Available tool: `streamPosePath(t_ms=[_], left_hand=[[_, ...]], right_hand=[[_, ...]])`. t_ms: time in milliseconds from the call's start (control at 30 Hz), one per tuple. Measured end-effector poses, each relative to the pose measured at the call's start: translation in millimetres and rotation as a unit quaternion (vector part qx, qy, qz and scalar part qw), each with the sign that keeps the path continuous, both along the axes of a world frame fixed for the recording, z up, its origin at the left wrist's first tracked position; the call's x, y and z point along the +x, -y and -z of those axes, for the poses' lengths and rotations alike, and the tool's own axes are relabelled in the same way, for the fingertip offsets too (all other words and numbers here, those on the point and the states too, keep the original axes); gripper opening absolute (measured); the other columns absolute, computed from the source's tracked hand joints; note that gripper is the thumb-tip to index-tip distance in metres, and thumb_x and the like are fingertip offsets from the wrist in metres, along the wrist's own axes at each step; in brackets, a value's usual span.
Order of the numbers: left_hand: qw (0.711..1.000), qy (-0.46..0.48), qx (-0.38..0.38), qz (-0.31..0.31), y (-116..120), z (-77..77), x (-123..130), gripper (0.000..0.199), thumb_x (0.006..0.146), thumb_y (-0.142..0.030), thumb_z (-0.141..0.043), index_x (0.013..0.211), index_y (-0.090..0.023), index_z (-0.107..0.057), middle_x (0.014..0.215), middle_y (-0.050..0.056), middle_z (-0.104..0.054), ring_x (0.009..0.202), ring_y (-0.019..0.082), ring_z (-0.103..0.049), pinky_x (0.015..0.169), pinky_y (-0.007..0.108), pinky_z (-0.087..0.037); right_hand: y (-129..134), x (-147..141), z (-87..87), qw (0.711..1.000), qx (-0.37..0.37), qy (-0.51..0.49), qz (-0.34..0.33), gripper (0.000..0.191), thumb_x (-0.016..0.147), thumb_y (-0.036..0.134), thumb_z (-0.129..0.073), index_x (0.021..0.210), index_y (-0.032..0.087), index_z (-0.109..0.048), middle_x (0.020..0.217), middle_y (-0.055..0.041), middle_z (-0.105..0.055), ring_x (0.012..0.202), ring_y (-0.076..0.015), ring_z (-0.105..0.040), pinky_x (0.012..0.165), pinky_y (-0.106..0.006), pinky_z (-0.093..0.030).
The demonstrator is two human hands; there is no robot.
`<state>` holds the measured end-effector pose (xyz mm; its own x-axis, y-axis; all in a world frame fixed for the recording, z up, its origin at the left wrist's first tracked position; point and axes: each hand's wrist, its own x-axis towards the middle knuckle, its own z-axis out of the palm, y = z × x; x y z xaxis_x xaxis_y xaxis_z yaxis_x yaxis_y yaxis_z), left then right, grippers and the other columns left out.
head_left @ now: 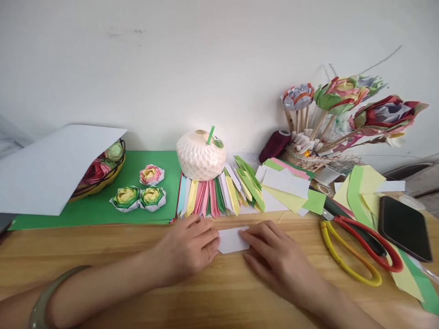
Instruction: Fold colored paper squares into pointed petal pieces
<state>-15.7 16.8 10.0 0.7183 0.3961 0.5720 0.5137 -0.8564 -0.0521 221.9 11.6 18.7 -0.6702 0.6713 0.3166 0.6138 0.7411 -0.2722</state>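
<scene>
Two hands, left (192, 244) and right (274, 251), palms down, pin white paper (234, 240) flat (fingers bent).

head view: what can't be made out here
All in the head view:
- Left end of the white paper piece: hidden by the left hand.
- Part of what lies in the basket: covered by the large white sheet.
- Tips of the scissors: hidden among the paper scraps.
- Writing on the small oval label: too small to read.
- Both forearms: cut off by the picture's edges.
</scene>
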Motion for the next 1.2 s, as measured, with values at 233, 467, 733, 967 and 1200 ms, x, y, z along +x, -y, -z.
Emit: streamPosePath(t_ms=[233, 467, 733, 967, 1200], left_hand=[[1.0, 0.022, -0.008, -0.017, -3, -1.1, 0, 0.022, 0.087, -0.008, -0.052, 0.069, -0.013, -0.063, 0.072, 0.004, -0.065, 0.073, 0.018, -0.057, 0.06, 0.032, -0.043], [0.991, 0.054, -0.113, -0.049, 3, -5.7, 0, 0.019, 0.089, -0.015, -0.051, 0.077, -0.015, -0.065, 0.079, 0.003, -0.067, 0.081, 0.02, -0.055, 0.069, 0.034, -0.044], [0.969, 0.082, -0.214, -0.091, 7, -3.3, 2, 0.01, 0.084, -0.018, -0.058, 0.077, -0.017, -0.064, 0.084, 0.003, -0.066, 0.083, 0.022, -0.051, 0.074, 0.038, -0.043], [0.956, 0.098, -0.252, -0.113, 6, -3.3, 3, 0.01, 0.084, -0.017, -0.06, 0.076, -0.019, -0.065, 0.081, 0.0, -0.066, 0.084, 0.021, -0.051, 0.074, 0.037, -0.042], [0.941, 0.119, -0.284, -0.139, 6, -3.8, 9, 0.012, 0.081, -0.014, -0.059, 0.072, -0.019, -0.065, 0.079, 0.001, -0.065, 0.082, 0.02, -0.051, 0.073, 0.037, -0.043]], right_hand=[[1, 0, -0.7, 0.996, 0.083, 0.001, -0.038, 0.014, 0.09, 0.014, -0.049, 0.095, 0.014, -0.062, 0.079, -0.0065, -0.063, 0.073, -0.0183, -0.059, 0.064, -0.031, -0.049], [-2, 3, -0.4, 0.999, 0.008, -0.039, -0.011, 0.012, 0.09, 0.014, -0.047, 0.09, 0.017, -0.058, 0.082, -0.0062, -0.063, 0.074, -0.0173, -0.058, 0.062, -0.03, -0.049], [-3, 1, 0.7, 0.995, -0.064, -0.079, 0.015, 0.015, 0.092, 0.014, -0.045, 0.087, 0.019, -0.059, 0.085, -0.007, -0.062, 0.077, -0.0183, -0.058, 0.064, -0.031, -0.05], [-2, -1, 1.5, 0.99, -0.094, -0.101, 0.035, 0.014, 0.091, 0.013, -0.047, 0.085, 0.019, -0.058, 0.087, -0.0062, -0.061, 0.079, -0.0181, -0.059, 0.067, -0.03, -0.051], [-3, -3, 1.3, 0.987, -0.109, -0.108, 0.052, 0.016, 0.091, 0.014, -0.046, 0.082, 0.02, -0.058, 0.084, -0.0061, -0.062, 0.076, -0.0176, -0.06, 0.065, -0.03, -0.052]])
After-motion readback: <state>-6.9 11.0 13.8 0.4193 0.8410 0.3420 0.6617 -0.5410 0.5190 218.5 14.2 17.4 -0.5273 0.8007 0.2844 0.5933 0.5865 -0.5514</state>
